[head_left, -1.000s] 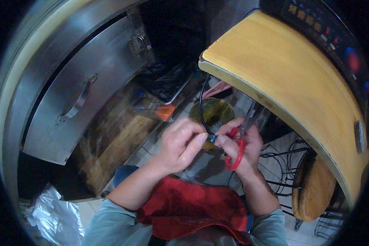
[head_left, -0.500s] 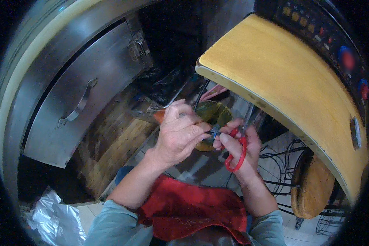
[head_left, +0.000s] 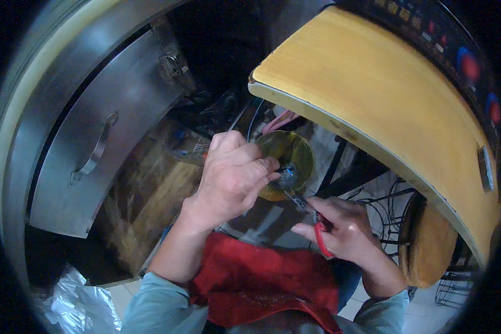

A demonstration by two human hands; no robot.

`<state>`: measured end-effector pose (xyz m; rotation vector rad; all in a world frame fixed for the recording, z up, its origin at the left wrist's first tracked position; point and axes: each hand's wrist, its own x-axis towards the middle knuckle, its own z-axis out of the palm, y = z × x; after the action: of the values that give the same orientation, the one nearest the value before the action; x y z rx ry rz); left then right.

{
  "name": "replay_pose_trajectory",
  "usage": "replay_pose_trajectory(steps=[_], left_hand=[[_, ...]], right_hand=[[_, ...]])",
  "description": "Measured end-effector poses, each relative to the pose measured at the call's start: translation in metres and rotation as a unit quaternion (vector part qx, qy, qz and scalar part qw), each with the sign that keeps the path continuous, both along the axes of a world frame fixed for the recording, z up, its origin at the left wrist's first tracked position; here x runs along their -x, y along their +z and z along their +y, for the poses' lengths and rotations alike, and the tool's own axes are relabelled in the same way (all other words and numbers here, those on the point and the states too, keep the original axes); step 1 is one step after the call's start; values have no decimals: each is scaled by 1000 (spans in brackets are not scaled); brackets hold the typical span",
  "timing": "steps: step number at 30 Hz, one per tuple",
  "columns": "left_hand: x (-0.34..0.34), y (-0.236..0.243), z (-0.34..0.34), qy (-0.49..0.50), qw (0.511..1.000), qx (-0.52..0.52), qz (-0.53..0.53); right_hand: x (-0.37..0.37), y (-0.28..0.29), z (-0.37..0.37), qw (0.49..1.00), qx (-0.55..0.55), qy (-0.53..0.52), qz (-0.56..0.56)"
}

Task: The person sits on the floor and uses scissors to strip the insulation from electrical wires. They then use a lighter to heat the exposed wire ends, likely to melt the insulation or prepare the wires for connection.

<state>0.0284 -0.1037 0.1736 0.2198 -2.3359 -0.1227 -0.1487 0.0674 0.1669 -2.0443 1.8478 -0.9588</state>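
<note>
Head view: left hand (head_left: 228, 177) pinches cable (head_left: 284, 170); right hand (head_left: 346, 229) grips scissors (head_left: 320, 238). A gap separates both hands from the far-right table edge (head_left: 317, 115).

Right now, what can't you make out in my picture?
From the head view:
Small piece in the grip of the left hand: too tiny and blurred to identify.
Scissors: right hand hides part of the handles.
Tub: left hand hides part of its left side.
Pink thing: counter hides its upper end.
Silver sheet: cut off by the dark lower-left rim.
</note>
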Motion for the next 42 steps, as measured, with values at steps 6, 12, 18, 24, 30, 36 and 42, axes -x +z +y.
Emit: replay_pose_trajectory(steps=[6, 12, 18, 24, 30, 36, 42], left_hand=[[4, 4, 2, -6, 1000, -16, 2], [2, 1, -2, -17, 998, -56, 4], [1, -4, -5, -35, 993, -110, 35], [3, -14, -7, -68, 988, -124, 61], [4, -17, -7, -70, 988, -128, 57], [4, -27, 16, 28, 957, -248, 151], [-8, -31, 32, -8, 922, -385, -33]], right_hand=[[7, -3, -4, 998, 27, -37, 50], [11, 6, -5, 998, -45, -31, -8], [7, -1, -9, 884, -198, -45, -421], [-14, -12, -18, 827, -238, 15, -509], [-19, -8, -22, 862, -240, -12, -447], [-19, -28, -21, 977, -104, -82, -164], [-27, -47, -27, 996, 27, -64, -60]])
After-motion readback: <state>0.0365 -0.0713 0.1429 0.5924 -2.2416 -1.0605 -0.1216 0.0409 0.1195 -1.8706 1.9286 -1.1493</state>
